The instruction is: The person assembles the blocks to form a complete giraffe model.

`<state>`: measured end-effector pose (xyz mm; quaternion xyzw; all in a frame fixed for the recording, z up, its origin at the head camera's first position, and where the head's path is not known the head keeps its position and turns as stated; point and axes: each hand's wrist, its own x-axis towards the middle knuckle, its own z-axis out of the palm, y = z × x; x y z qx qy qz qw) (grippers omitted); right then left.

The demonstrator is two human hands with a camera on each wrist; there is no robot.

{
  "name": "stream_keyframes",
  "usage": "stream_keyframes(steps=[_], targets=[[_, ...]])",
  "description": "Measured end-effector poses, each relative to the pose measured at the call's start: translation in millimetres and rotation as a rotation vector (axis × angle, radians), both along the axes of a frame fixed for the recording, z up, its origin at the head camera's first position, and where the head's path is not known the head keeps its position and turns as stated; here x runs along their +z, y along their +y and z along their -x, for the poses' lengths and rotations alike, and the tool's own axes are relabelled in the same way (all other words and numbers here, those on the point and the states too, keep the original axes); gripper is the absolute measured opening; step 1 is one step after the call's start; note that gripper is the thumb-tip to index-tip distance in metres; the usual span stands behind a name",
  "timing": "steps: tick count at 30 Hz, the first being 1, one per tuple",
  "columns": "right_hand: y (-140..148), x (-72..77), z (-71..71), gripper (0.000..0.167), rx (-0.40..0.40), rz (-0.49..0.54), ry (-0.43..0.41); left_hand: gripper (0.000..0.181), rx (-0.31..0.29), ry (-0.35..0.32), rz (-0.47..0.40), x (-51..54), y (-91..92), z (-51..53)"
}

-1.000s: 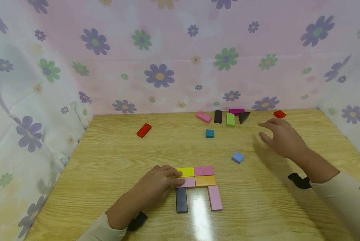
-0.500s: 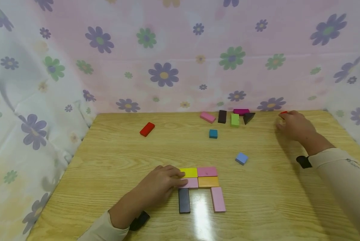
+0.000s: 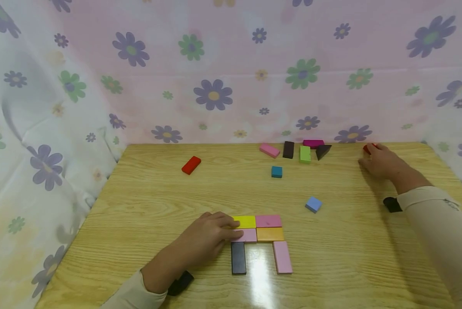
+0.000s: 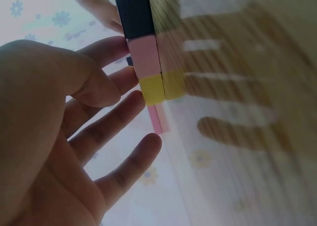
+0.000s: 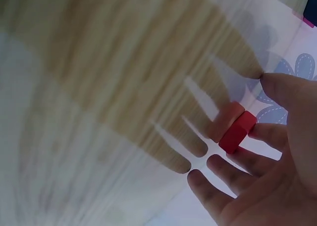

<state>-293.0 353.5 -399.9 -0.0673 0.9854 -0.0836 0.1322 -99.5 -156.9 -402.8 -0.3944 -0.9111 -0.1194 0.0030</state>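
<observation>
My left hand rests its straight fingertips on the left end of the flat block arrangement, at the yellow block and the light pink block. In the left wrist view its thumb stays apart from the blocks. Beside these lie a darker pink block and an orange block. A black block and another pink block extend below like two legs. At the back right my right hand touches a red block with its fingertips; the thumb touches the tabletop, away from the block.
Toward the back lie pink, black, magenta and lime blocks with a dark triangular block. Teal and light blue blocks sit nearer. Another red block lies left. Flowered cloth surrounds the table.
My right hand has moved right and back from above the table to the red block, its fingers now touching it. The left hand stays on the arrangement; the view has shifted slightly.
</observation>
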Motion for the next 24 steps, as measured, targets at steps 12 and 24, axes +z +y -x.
stream_keyframes(steps=[12, 24], targets=[[-7.3, 4.8, -15.9, 0.046, 0.052, -0.038, 0.116, 0.026, 0.008, -0.002, 0.010, -0.7, 1.0, 0.0], [-31.0, 7.6, -46.3, 0.034, 0.137, -0.021, 0.215, 0.027, 0.010, -0.005, 0.011, 0.1, 1.7, -0.9]])
